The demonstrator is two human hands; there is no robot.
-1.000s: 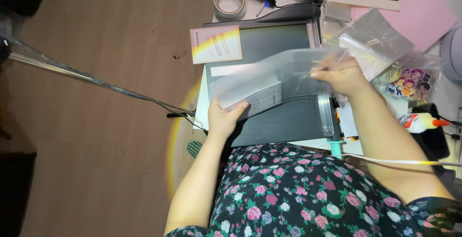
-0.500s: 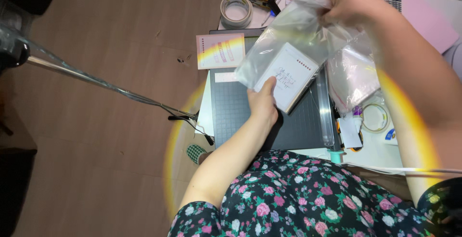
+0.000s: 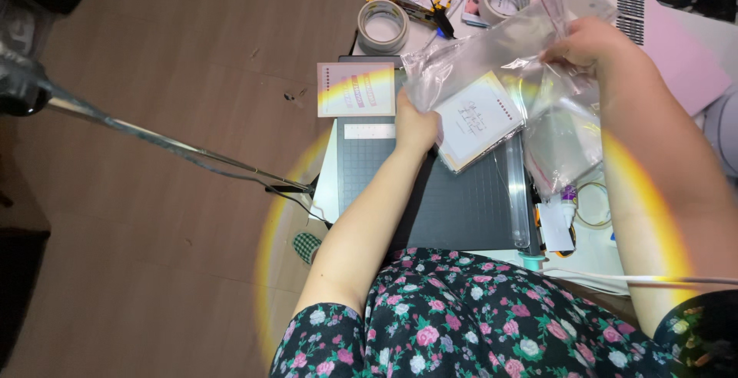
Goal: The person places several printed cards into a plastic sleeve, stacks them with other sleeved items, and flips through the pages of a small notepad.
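Hands at work bagging: left hand (image 3: pixel 415 126) clenched on the edge of a clear plastic bag (image 3: pixel 492 59) and the white card (image 3: pixel 475 121) half inside it, right hand (image 3: pixel 588 44) pinching the bag's far end, both raised above the cutting mat (image 3: pixel 453 209) on the surface. Probably mid-insertion; next, sliding the card fully in, keeping the bag's mouth open.

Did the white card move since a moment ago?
Yes. The white card, held by the left hand, slid deeper into the clear bag, toward the tape roll, across the grey cutting mat.
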